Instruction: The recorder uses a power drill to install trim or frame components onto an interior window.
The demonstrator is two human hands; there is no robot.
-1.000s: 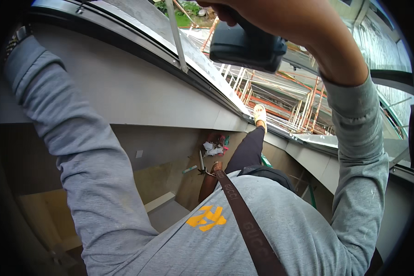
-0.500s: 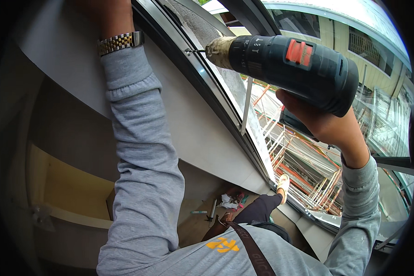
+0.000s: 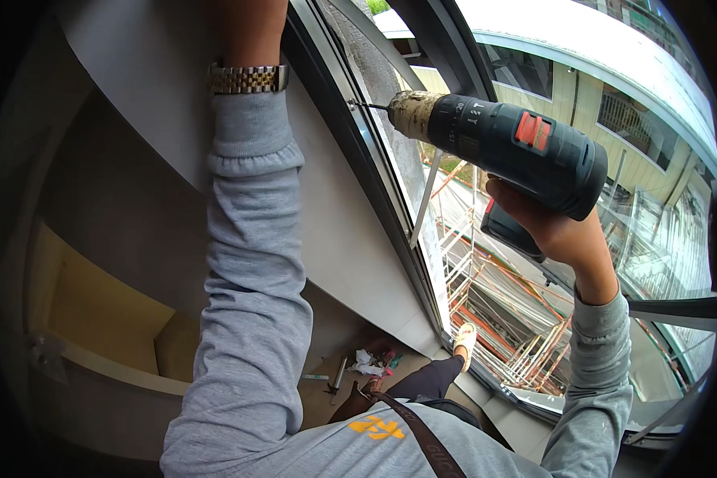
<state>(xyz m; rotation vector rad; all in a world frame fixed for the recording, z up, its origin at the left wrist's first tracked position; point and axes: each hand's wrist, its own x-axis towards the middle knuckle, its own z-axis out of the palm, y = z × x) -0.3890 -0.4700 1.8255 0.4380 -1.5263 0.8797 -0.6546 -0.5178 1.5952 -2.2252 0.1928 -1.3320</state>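
Note:
My right hand [image 3: 556, 237] grips a dark cordless drill [image 3: 522, 163] with a red switch and a worn, light-coloured chuck. Its thin bit [image 3: 374, 106] points left and meets the silver metal window frame [image 3: 362, 127] at or near a small fitting. Only the wrist and lower part of my left hand [image 3: 255, 32] show at the top edge, beside that frame, with a two-tone metal watch [image 3: 247, 78] below; the fingers are out of sight.
Grey panels [image 3: 342, 247] slope beside the frame, over a lower yellowish recess [image 3: 103, 311]. My sandalled foot [image 3: 464, 341] rests by the window ledge. Tools and scraps [image 3: 366, 362] lie lower down. Outside are scaffolding [image 3: 510, 334] and a pale building [image 3: 621, 95].
Since a second ago the drill has swung from upright near the top edge to horizontal, its bit now at the frame. My left arm has moved right and upward; the view has turned toward the frame.

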